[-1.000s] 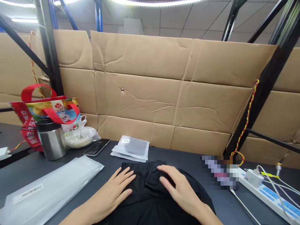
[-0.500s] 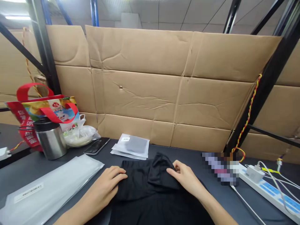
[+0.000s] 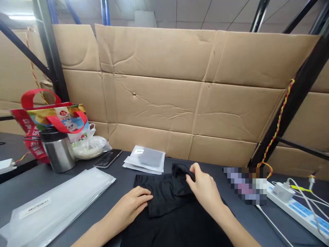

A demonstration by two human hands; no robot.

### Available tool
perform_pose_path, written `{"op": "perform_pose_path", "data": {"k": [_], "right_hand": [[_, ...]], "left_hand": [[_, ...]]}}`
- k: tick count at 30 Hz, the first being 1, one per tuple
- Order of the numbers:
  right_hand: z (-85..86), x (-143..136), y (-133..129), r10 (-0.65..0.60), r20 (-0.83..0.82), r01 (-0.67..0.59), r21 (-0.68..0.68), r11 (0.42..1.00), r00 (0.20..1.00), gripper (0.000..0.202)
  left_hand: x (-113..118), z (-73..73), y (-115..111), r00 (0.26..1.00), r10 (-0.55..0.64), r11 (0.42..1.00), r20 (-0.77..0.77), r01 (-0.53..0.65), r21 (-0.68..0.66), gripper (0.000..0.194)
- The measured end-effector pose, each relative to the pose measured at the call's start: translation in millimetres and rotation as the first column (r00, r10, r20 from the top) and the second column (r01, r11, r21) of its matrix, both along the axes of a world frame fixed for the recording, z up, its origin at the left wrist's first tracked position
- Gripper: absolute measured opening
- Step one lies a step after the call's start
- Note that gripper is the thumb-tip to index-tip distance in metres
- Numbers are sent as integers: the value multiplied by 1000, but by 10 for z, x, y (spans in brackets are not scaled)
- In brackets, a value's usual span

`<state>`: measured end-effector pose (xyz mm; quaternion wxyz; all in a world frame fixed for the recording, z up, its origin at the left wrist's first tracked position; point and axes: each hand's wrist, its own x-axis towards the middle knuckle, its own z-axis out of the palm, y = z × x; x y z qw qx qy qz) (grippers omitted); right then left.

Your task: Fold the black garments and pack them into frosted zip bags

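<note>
A black garment (image 3: 177, 219) lies on the dark table at the bottom centre, its top part folded over. My right hand (image 3: 204, 183) pinches a raised fold of the cloth at the upper right, between thumb and fingers. On the left side of the folded part, my left hand (image 3: 135, 202) rests with its fingertips on the fabric, its fingers slightly apart and gripping nothing. The garment's lower end runs out of view.
Small clear packets (image 3: 146, 160) lie behind the garment, beside a phone (image 3: 108, 158). Large plastic bags (image 3: 61, 206) are at the left, near a steel flask (image 3: 60, 154) and a red bag (image 3: 33, 137). A power strip (image 3: 303, 209) with cables lies right.
My right hand has lifted and turned over the cloth edge it holds. My left hand has slid right over the fabric. The view has shifted slightly.
</note>
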<state>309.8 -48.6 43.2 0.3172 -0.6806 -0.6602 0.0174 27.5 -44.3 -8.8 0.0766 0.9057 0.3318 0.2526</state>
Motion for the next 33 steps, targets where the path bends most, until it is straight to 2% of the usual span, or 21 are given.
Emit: {"op": "perform_pose_path", "data": {"k": [1, 3, 4, 6, 8, 11, 14, 18, 20, 22, 25, 28, 31, 33], "right_hand": [[36, -187, -48, 16, 90, -18, 29, 999, 996, 6], [36, -553, -162, 132, 213, -141, 30, 990, 968, 10], [6, -702, -220, 196, 233, -204, 8, 979, 953, 12], [-82, -872, -318, 389, 212, -390, -39, 920, 896, 27], [-152, -852, -368, 528, 137, -524, -69, 849, 838, 53], [-167, -617, -347, 614, 59, -603, -132, 787, 787, 84], [-157, -440, -282, 676, 53, -655, -203, 728, 735, 94], [-207, -433, -248, 722, 21, -702, -218, 678, 691, 106], [-238, -441, -250, 723, 4, -703, -231, 673, 691, 109], [-272, -440, -245, 705, 2, -687, -228, 690, 709, 102], [-337, -476, -200, 646, 50, -632, -163, 758, 762, 86], [-417, -581, -130, 572, 146, -561, -113, 820, 807, 81], [-491, -679, -78, 517, 252, -506, -109, 855, 818, 82], [-520, -706, -68, 510, 301, -501, -113, 858, 806, 88]], "left_hand": [[2, -7, 1, 1000, 0, 1000, 6, 0, -8, 33], [14, -6, 2, 1000, -2, 1000, 28, 2, -21, 33], [20, -1, 0, 999, -2, 1000, 42, 3, -27, 31], [29, 16, -7, 998, 12, 999, 69, -8, -47, 27], [33, 34, -16, 995, 32, 997, 95, -26, -68, 24], [47, 63, -23, 992, 40, 996, 119, -30, -90, 22], [88, 108, -24, 991, 57, 992, 118, -43, -117, 17], [142, 191, -34, 984, 124, 984, 126, -106, -144, 13], [159, 225, -41, 981, 144, 981, 132, -124, -151, 14], [183, 244, -46, 978, 159, 978, 138, -138, -155, 14], [253, 258, -48, 973, 184, 975, 140, -162, -155, 15], [288, 308, -51, 976, 181, 975, 125, -162, -150, 17], [99, 441, -43, 972, 214, 972, 99, -202, -118, 19], [-210, 548, -29, 952, 296, 954, 82, -290, -73, 17]]}}
